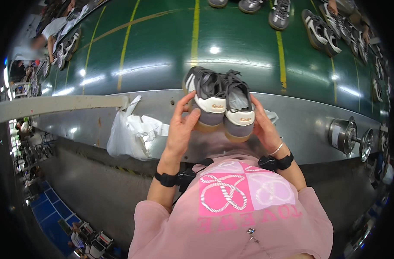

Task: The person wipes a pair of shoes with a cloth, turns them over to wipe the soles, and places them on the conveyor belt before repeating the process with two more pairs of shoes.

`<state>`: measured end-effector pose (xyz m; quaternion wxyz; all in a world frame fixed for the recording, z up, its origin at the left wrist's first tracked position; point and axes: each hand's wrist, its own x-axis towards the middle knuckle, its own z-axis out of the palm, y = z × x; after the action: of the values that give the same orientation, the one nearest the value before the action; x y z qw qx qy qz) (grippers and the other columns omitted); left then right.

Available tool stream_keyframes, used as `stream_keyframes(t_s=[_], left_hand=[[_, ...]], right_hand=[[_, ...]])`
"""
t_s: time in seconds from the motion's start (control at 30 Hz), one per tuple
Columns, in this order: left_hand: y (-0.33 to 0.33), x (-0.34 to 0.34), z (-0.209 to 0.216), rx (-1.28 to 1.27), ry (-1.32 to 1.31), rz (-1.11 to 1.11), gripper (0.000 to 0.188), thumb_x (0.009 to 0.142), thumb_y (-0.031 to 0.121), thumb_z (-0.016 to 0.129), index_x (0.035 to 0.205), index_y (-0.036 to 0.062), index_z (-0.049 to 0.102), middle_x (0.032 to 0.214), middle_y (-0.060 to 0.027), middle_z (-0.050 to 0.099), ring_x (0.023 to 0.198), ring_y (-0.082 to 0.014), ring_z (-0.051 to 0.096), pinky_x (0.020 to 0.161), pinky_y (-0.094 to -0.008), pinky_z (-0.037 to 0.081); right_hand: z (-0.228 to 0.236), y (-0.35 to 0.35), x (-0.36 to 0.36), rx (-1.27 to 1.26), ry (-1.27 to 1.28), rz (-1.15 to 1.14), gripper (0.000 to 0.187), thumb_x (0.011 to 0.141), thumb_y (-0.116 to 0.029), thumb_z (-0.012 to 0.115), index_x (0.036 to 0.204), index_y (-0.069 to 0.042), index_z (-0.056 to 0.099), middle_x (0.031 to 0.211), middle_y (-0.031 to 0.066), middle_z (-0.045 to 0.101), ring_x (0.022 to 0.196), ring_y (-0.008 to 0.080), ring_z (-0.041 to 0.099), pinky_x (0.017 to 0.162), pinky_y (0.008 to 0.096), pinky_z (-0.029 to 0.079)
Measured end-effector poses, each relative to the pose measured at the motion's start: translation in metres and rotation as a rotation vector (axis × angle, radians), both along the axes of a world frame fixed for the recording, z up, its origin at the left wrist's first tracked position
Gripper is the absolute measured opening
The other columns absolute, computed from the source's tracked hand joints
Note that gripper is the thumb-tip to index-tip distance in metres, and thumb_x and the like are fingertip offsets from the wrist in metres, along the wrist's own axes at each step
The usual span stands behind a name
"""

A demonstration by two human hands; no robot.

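Two dark grey sneakers with white heel tabs are held side by side in front of me, heels toward me, above the metal ledge. My left hand (182,127) grips the left sneaker (211,105), thumb by its heel and fingers along its outer side. Around the outer side of the right sneaker (240,113) curls my right hand (264,127), its fingers partly hidden behind the shoe. Pale stuffing shows inside the right sneaker's opening. The toes point away, over the edge of the green belt.
The green conveyor belt (162,47) with yellow lines runs across, carrying more sneakers (320,32) at the far right. White crumpled paper and a plastic bag (123,136) hang left on the metal ledge (76,123). A metal spool-like piece (343,134) stands right. Another person (52,34) works far left.
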<state>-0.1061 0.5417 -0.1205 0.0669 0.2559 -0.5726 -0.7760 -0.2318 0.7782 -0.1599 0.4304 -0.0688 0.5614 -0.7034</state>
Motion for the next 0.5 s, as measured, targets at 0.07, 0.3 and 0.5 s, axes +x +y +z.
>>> stream_keyframes(t_s=[0.07, 0.3, 0.5], left_hand=[[0.002, 0.000, 0.000, -0.004, 0.016, 0.003, 0.053, 0.099, 0.018, 0.066, 0.148, 0.0111, 0.045, 0.108, -0.0009, 0.045, 0.088, -0.0064, 0.058, 0.077, -0.0217, 0.048], [0.002, -0.003, 0.006, -0.063, 0.076, -0.055, 0.053, 0.099, 0.019, 0.067, 0.145, 0.0047, 0.046, 0.133, -0.0086, 0.046, 0.108, -0.0162, 0.063, 0.092, -0.0292, 0.052], [0.002, -0.004, 0.002, -0.085, 0.101, -0.061, 0.053, 0.097, 0.021, 0.070, 0.143, 0.0037, 0.049, 0.135, -0.0093, 0.043, 0.117, -0.0194, 0.058, 0.098, -0.0314, 0.049]], right_hand=[[0.008, -0.008, 0.001, -0.038, -0.069, 0.023, 0.073, 0.104, -0.051, 0.045, 0.162, -0.019, 0.016, 0.100, -0.0039, 0.054, 0.082, 0.0041, 0.049, 0.068, 0.0221, 0.042], [-0.004, 0.006, -0.001, -0.057, -0.093, 0.086, 0.074, 0.102, -0.047, 0.042, 0.162, -0.015, 0.014, 0.149, 0.0035, 0.047, 0.129, 0.0139, 0.052, 0.097, 0.0300, 0.047], [-0.009, 0.007, -0.001, -0.096, -0.096, 0.092, 0.078, 0.100, -0.047, 0.045, 0.163, -0.017, 0.010, 0.150, 0.0032, 0.045, 0.122, 0.0124, 0.054, 0.090, 0.0262, 0.047]])
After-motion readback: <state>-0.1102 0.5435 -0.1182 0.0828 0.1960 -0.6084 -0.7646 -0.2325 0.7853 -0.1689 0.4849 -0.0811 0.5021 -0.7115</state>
